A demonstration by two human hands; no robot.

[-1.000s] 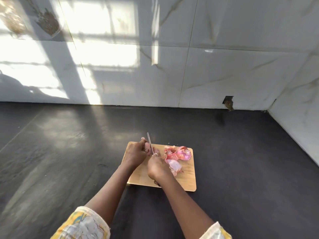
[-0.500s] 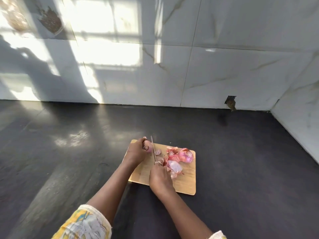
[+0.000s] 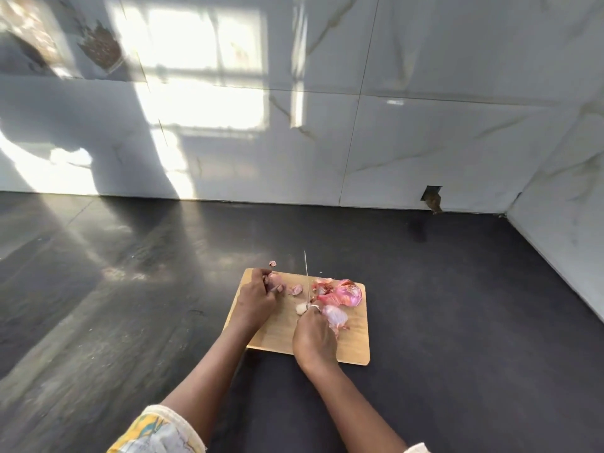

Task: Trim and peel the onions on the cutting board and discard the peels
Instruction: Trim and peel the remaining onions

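A wooden cutting board (image 3: pixel 284 335) lies on the dark counter. My left hand (image 3: pixel 256 297) grips a small pink onion (image 3: pixel 274 282) at the board's far left corner. My right hand (image 3: pixel 313 336) is shut on a knife (image 3: pixel 306 276), whose thin blade points away from me, edge down on the board. A trimmed onion end (image 3: pixel 296 290) lies just left of the blade, and a pale piece (image 3: pixel 300 308) sits near my right thumb. To the right rest a purple onion (image 3: pixel 349 293), a peeled pale onion (image 3: pixel 335 315) and loose reddish peels (image 3: pixel 322 286).
A small peel scrap (image 3: pixel 272 263) lies on the dark counter (image 3: pixel 457 305) just beyond the board. White marble-tiled walls (image 3: pixel 392 142) close off the back and right side. A small hole (image 3: pixel 432 196) sits low in the back wall.
The knife has come down and cut an end off the onion in my left hand; the cut piece now lies beside the blade. My left hand drew the onion slightly left.
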